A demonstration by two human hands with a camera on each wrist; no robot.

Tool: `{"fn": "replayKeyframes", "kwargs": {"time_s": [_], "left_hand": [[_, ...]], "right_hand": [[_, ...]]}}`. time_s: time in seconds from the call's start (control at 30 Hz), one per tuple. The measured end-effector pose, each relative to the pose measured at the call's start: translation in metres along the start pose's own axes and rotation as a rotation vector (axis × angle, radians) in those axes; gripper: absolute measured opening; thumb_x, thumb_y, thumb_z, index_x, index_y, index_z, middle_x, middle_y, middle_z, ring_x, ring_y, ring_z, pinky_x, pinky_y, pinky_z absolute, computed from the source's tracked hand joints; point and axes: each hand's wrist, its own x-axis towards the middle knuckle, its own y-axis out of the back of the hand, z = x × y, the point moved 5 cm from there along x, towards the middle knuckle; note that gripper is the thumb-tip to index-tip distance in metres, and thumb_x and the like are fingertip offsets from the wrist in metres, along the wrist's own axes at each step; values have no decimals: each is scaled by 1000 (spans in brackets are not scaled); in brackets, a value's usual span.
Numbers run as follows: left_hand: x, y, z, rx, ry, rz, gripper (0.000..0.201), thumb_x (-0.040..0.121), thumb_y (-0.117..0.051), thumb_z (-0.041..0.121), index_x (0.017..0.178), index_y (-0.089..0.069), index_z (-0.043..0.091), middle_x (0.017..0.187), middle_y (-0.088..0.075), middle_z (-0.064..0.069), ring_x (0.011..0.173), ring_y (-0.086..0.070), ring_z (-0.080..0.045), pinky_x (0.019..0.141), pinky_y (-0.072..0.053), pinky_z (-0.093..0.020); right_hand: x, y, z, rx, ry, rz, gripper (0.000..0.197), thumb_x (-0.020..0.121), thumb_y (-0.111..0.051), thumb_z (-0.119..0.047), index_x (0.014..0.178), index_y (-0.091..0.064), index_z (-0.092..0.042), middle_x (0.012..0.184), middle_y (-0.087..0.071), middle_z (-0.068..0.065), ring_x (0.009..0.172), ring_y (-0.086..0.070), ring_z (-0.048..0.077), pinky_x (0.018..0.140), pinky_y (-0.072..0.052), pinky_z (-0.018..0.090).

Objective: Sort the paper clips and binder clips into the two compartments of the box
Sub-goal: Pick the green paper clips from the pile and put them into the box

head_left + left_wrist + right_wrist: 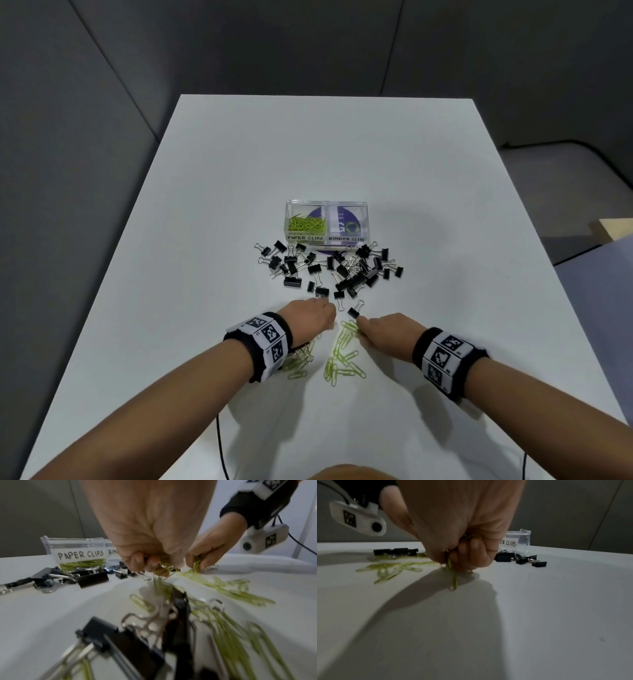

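A clear two-compartment box (366, 214) stands mid-table; its left half, labelled PAPER CLIPS, holds green paper clips (306, 224), and its right half, labelled BINDER CLIPS, holds none that I can see. Black binder clips (342, 269) lie scattered just in front of it. Loose green paper clips (344, 363) lie nearer me. My left hand (317, 313) curls round a bunch of green paper clips (163, 563). My right hand (376, 329) grips several green paper clips (452, 573) low over the table.
The white table (445, 205) ends at edges on the left and right, with grey panel walls behind. More paper clips (301, 359) lie under my left wrist. Thin black cables (221, 445) hang at the near edge. A pale box corner (613, 229) shows far right.
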Motion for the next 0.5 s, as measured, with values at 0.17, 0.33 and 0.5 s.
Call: {"fn": "replayKeyframes", "kwargs": {"time_s": [0.17,0.33,0.5], "left_hand": [[-3,38,-25,-301,89,64,24,101,-34,27,109,-48,10,90,-51,-1,74,-44,-13,67,-35,-23],[-9,82,-65,-359,152,201,14,101,-33,27,93,-42,19,78,-48,7,67,-42,-9,56,-32,-16],[-7,117,-112,-326,221,286,22,100,-38,25,110,-51,10,97,-60,-5,79,-50,-16,65,-37,-23]], "right_hand": [[9,55,6,149,-16,93,22,102,-30,-27,106,-41,-8,65,-44,-3,62,-44,19,57,-37,26],[48,138,19,195,-40,306,21,102,-31,-25,106,-44,-8,65,-43,-6,52,-38,10,50,-34,17],[112,188,23,135,-132,288,27,100,-32,-20,113,-46,-1,65,-42,-2,57,-42,15,52,-32,24]]}}
